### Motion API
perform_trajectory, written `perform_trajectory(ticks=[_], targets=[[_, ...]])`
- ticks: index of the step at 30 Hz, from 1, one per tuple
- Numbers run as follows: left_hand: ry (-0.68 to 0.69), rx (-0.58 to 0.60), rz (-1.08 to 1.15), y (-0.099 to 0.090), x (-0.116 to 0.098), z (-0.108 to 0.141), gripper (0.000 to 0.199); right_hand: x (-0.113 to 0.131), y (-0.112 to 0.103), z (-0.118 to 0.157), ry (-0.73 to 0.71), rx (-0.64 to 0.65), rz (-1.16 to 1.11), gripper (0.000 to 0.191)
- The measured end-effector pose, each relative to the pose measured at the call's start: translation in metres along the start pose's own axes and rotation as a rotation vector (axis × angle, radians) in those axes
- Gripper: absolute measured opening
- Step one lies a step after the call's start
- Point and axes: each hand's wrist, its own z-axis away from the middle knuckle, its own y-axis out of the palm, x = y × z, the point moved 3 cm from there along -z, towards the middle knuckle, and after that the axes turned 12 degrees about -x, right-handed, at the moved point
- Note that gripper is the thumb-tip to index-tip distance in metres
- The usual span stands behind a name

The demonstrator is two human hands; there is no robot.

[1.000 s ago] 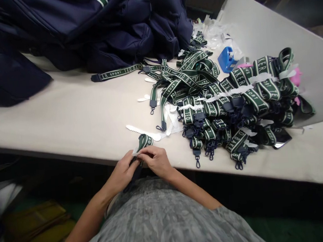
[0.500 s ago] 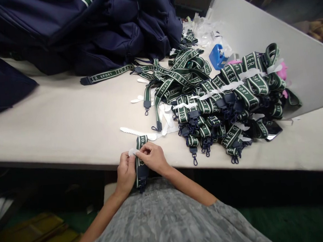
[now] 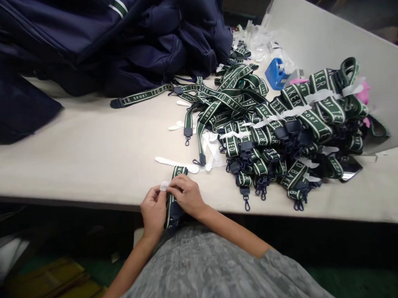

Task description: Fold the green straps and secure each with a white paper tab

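A rolled green-and-navy strap (image 3: 179, 171) stands out over the table's front edge, close to my body. On its left side my left hand (image 3: 154, 211) pinches a small white strip (image 3: 164, 186). My right hand (image 3: 187, 196) lies across the strap, its fingertips closed at the same white strip. Just beyond the strap, a long white serrated strip (image 3: 176, 164) lies on the table. To the right is a heap of bundled straps (image 3: 295, 110) with navy clips, several wrapped in white strips. Loose straps (image 3: 229, 97) lie tangled behind it.
Navy bags (image 3: 110, 46) are piled at the back left of the table (image 3: 84, 161). A blue tape dispenser (image 3: 276, 74) stands behind the strap heap, near clear plastic wrap. A grey panel (image 3: 328, 44) borders the right side, and a phone (image 3: 350, 168) lies beside the heap.
The view has shifted, so the table's items appear farther right. Both hands remain at the white strip, with the right fingers slightly closer to the left ones.
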Motion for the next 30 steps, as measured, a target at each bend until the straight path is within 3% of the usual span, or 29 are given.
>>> perform_trajectory(ticks=[7, 13, 18, 23, 30], targets=[[-0.083, -0.069, 0.063, -0.002, 0.003, -0.001, 0.035, -0.002, 0.004, -0.011, 0.095, 0.028, 0.084, 0.017], [-0.089, -0.091, 0.067, -0.002, 0.002, -0.001, 0.032, 0.002, 0.0, -0.021, 0.066, 0.153, 0.194, 0.013], [-0.079, -0.067, 0.07, -0.001, 0.001, -0.001, 0.031, -0.002, 0.003, -0.02, 0.071, 0.149, 0.221, 0.012], [0.079, -0.076, -0.012, -0.004, -0.003, 0.0, 0.027, 0.004, 0.006, -0.019, -0.032, 0.187, 0.414, 0.014], [0.431, -0.112, -0.149, -0.006, -0.008, -0.003, 0.019, 0.007, 0.004, -0.032, -0.026, 0.247, 0.473, 0.011]])
